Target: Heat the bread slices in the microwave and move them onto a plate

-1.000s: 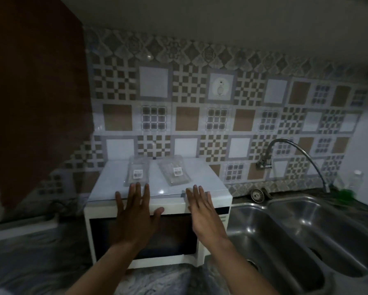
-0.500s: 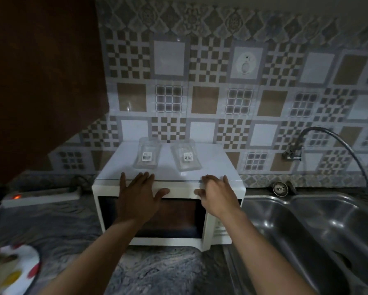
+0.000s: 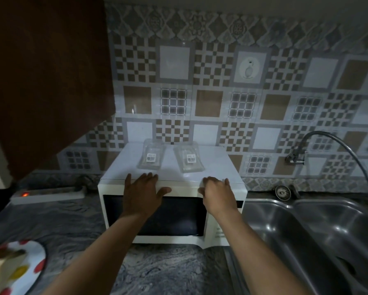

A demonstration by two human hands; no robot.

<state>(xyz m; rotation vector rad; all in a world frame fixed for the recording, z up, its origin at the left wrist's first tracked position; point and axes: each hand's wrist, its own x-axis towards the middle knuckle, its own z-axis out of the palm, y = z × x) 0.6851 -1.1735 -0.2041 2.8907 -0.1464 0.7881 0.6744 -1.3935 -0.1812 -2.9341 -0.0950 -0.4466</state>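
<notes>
A white microwave (image 3: 223, 228) stands on the grey stone counter, its dark door closed. My left hand (image 3: 143, 193) lies flat against the top of the door with fingers spread. My right hand (image 3: 218, 193) has its fingers curled over the door's top edge near the right side. At the lower left a white plate (image 3: 33, 265) with red and yellow spots holds something pale, partly cut off by the frame; I cannot tell if it is bread.
Two clear plastic packs (image 3: 151, 156) (image 3: 188, 159) with barcode labels lie on the microwave's top. A steel double sink (image 3: 306, 235) and curved tap (image 3: 336, 150) are at the right. A power strip (image 3: 48, 193) with a lit red switch sits at the left under a dark cupboard (image 3: 44, 81).
My view has tilted down and closer, bringing the plate into sight. My right hand's fingers went from straight to curled over the door's top edge; my left hand stayed flat on the door.
</notes>
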